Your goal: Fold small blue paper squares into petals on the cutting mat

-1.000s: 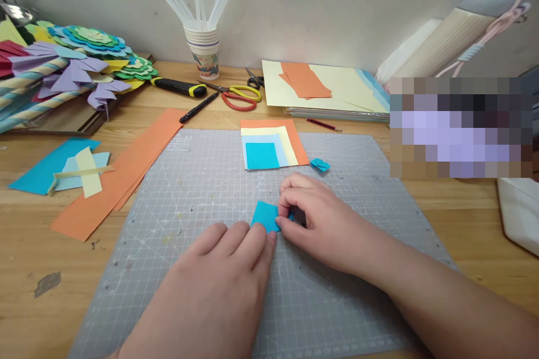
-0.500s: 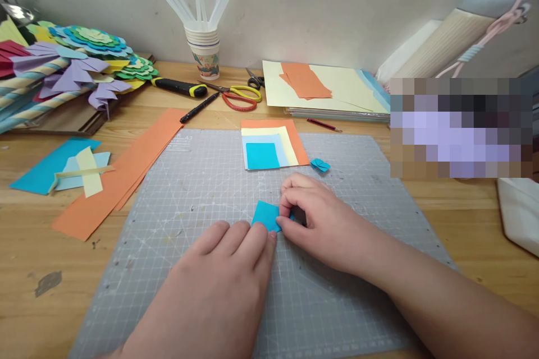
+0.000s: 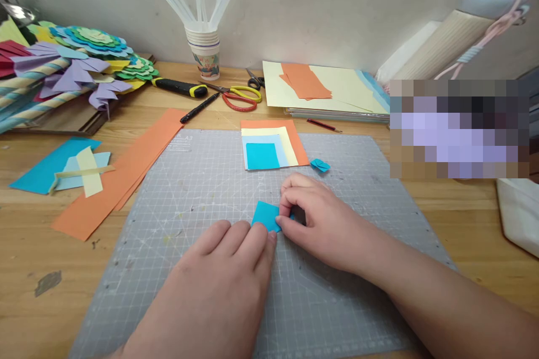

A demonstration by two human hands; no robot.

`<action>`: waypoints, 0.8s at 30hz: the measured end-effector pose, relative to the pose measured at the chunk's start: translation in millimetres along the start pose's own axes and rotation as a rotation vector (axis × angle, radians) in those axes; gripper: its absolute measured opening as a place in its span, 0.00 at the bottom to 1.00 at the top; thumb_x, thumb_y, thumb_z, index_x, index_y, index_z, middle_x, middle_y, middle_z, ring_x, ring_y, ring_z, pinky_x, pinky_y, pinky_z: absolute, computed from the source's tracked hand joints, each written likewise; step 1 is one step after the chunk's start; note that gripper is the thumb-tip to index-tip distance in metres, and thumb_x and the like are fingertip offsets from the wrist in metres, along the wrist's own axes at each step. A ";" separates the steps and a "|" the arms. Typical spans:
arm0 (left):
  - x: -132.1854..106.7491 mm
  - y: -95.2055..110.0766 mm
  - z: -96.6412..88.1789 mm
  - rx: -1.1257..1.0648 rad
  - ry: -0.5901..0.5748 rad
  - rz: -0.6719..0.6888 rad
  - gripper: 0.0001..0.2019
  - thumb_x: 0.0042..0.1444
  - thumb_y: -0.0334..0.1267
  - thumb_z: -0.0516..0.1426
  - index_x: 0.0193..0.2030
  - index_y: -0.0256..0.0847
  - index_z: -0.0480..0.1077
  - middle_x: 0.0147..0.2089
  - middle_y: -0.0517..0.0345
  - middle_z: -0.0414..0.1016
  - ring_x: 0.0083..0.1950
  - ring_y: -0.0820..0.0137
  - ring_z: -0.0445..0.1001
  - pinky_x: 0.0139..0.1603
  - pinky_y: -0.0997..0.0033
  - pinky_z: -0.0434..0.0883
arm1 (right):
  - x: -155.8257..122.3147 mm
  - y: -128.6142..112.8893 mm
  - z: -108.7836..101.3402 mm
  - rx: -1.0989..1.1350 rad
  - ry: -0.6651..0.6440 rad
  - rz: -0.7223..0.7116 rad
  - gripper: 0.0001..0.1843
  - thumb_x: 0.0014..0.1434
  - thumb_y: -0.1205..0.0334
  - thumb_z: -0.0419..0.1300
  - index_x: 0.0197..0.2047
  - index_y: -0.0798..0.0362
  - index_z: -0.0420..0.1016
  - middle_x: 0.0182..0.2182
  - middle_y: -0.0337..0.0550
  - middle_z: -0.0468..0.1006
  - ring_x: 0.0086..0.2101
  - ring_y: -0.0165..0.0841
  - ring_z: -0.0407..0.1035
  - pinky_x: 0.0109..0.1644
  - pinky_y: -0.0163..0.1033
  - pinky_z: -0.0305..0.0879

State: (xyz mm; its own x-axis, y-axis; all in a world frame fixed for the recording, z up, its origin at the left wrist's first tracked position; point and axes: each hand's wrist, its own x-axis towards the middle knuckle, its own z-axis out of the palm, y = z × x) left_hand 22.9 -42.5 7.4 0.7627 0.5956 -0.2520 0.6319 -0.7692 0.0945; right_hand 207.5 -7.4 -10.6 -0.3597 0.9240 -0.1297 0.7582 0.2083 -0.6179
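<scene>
A small piece of blue paper [image 3: 264, 214] lies on the grey cutting mat [image 3: 177, 269], partly covered by fingers. My left hand [image 3: 229, 275] rests over its near edge, fingers together and pressing it to the mat. At the paper's right side my right hand [image 3: 315, 219] is closed, thumb and forefinger pinching that edge. Beyond the hands is a stack of paper squares, with an orange square [image 3: 300, 148] lowest and a small blue square [image 3: 261, 155] on top. A little folded blue paper piece [image 3: 320, 165] sits to the right of the stack.
Orange strips [image 3: 122, 179] and paper scraps [image 3: 33, 176] lie at the left. Along the back are a utility knife [image 3: 179, 87], a black pen [image 3: 200, 107], red-and-yellow scissors [image 3: 240, 100], paper cups [image 3: 205, 56] with white sticks, and a stack of paper sheets [image 3: 345, 87]. Paper flowers [image 3: 90, 39] stand at far left.
</scene>
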 end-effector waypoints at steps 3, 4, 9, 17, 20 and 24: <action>-2.5 1.9 3.0 0.016 0.041 -0.009 0.24 0.50 0.28 0.50 0.53 0.40 0.73 0.43 0.51 0.75 0.40 0.59 0.70 0.43 0.54 0.69 | -0.9 0.4 0.8 -0.002 0.008 -0.010 0.09 0.53 0.73 0.58 0.24 0.54 0.66 0.34 0.40 0.70 0.39 0.34 0.64 0.45 0.44 0.59; -3.0 2.1 3.5 0.018 0.051 -0.014 0.24 0.49 0.28 0.50 0.53 0.40 0.73 0.42 0.51 0.75 0.40 0.59 0.71 0.43 0.54 0.69 | -0.9 0.4 1.0 -0.003 0.010 -0.012 0.09 0.53 0.73 0.58 0.24 0.54 0.66 0.34 0.40 0.70 0.39 0.34 0.64 0.45 0.44 0.59; -0.9 1.2 2.7 0.018 0.079 -0.024 0.23 0.48 0.28 0.50 0.50 0.42 0.74 0.39 0.53 0.74 0.38 0.59 0.70 0.43 0.53 0.69 | 1.3 1.5 1.4 -0.012 0.005 -0.004 0.09 0.53 0.73 0.58 0.24 0.54 0.66 0.33 0.39 0.69 0.38 0.33 0.64 0.44 0.42 0.59; 1.1 1.2 -0.1 0.024 0.151 -0.007 0.18 0.49 0.31 0.53 0.47 0.42 0.75 0.38 0.54 0.74 0.37 0.60 0.70 0.41 0.55 0.69 | -19.3 -12.9 -6.5 -0.255 0.102 -0.060 0.10 0.61 0.64 0.53 0.28 0.53 0.70 0.28 0.40 0.72 0.28 0.33 0.66 0.30 0.39 0.54; 1.8 1.2 -0.5 0.035 0.201 -0.009 0.16 0.50 0.32 0.54 0.44 0.42 0.76 0.38 0.55 0.75 0.36 0.61 0.70 0.40 0.56 0.68 | -32.7 -23.3 -5.1 -0.362 0.028 -0.143 0.17 0.63 0.62 0.49 0.25 0.51 0.72 0.21 0.39 0.74 0.22 0.33 0.67 0.26 0.40 0.50; 0.7 0.0 1.8 0.016 0.214 0.007 0.16 0.50 0.35 0.56 0.46 0.41 0.76 0.39 0.54 0.77 0.37 0.60 0.71 0.42 0.56 0.67 | -39.5 -28.6 -0.7 -0.490 -0.045 -0.161 0.13 0.61 0.67 0.52 0.36 0.49 0.78 0.24 0.40 0.81 0.21 0.37 0.72 0.24 0.41 0.47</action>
State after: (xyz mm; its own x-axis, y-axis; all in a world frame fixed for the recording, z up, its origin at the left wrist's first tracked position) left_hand 23.2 -42.5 5.4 0.7797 0.6248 -0.0410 0.6259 -0.7758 0.0799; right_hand 200.4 -49.6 12.7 -0.5075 0.8554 -0.1032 0.8532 0.4822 -0.1989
